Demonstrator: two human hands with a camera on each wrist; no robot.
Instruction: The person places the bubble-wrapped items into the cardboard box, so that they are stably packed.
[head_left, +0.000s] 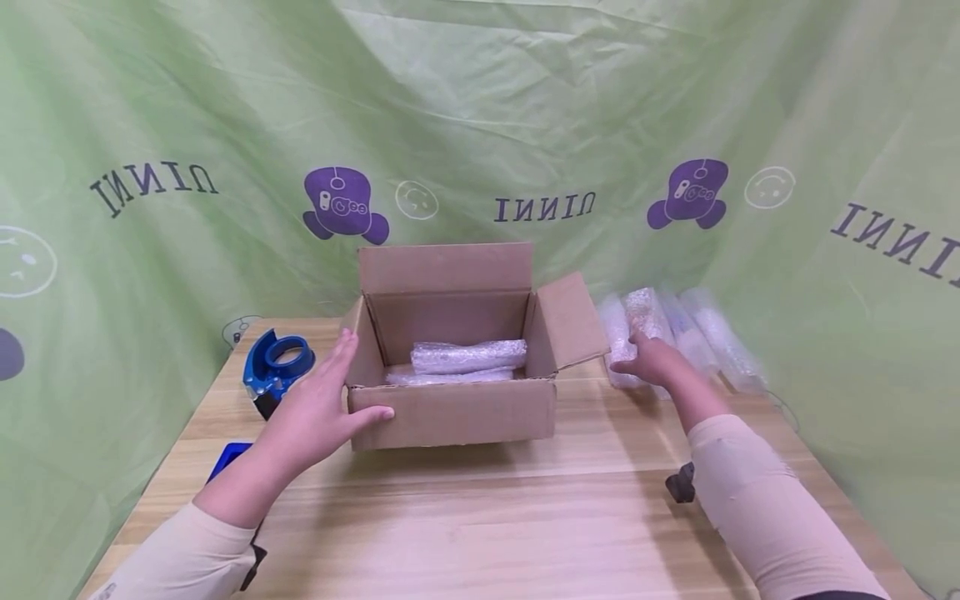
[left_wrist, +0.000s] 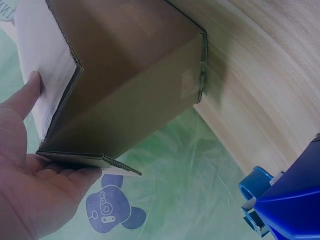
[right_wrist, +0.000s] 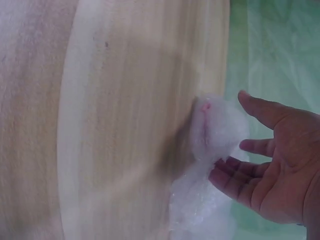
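Observation:
An open cardboard box (head_left: 453,412) stands mid-table with its flaps spread. My left hand (head_left: 318,408) rests at the box's left front corner, its fingers extended along the side and its thumb on the front. In the left wrist view, that thumb lies on one flap (left_wrist: 45,55) and the fingers lie against another flap (left_wrist: 95,159). Inside the box lie bubble-wrapped bundles (head_left: 468,357). My right hand (head_left: 656,362) reaches over more wrapped bundles at the right. In the right wrist view, its fingers are spread beside one bundle (right_wrist: 220,127), with fingertips close to the wrap.
Left of the box sits a blue tape dispenser (head_left: 281,362). A dark blue object (head_left: 227,458) is partly hidden behind the left forearm. Several wrapped bundles (head_left: 723,337) lie side by side at the table's back right. A green printed curtain (head_left: 480,125) hangs behind the table.

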